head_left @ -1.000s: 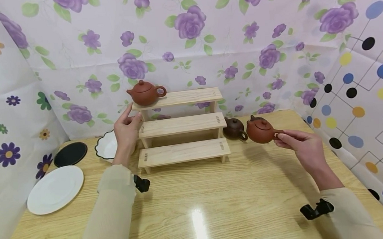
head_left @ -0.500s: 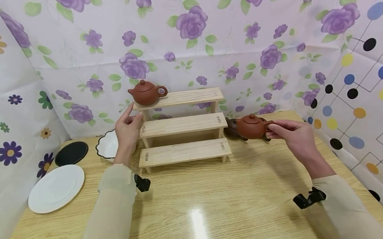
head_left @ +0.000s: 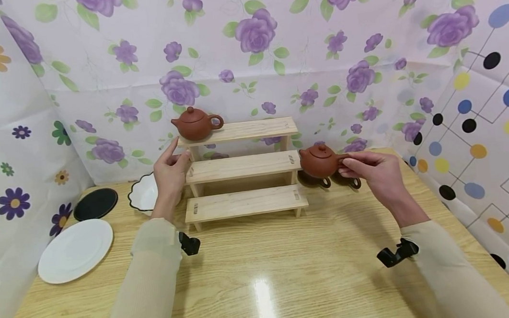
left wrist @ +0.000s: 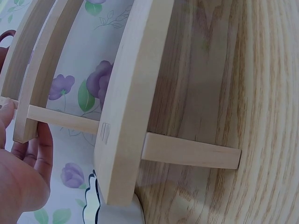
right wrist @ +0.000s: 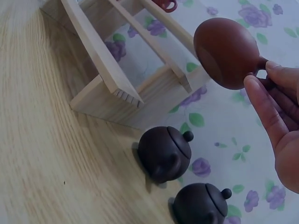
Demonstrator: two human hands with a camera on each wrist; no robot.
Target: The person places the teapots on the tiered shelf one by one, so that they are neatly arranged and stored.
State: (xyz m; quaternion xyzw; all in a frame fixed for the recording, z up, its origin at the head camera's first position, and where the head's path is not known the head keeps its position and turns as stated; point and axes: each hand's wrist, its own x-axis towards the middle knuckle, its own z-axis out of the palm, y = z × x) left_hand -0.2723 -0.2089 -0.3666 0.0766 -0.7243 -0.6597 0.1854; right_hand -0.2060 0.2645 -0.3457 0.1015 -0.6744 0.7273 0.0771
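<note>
A three-tier wooden display stand stands on the table, with a reddish-brown teapot on the left end of its top board. At the stand's left side my left hand grips the frame; in the left wrist view, the thumb and fingers lie around the side strut near the middle board. My right hand pinches the handle of a second reddish-brown teapot, held up level, its spout by the middle board's right end. Below it are two dark brown teapots on the table, partly hidden in the head view.
To the left are a white scalloped bowl, partly behind my left hand, a black round disc and a white plate. Patterned cloths hang close behind and at both sides of the table.
My right hand has carried the reddish-brown teapot leftward and a little up, from beside the dark teapots to the stand's right end. The left hand stays at the stand.
</note>
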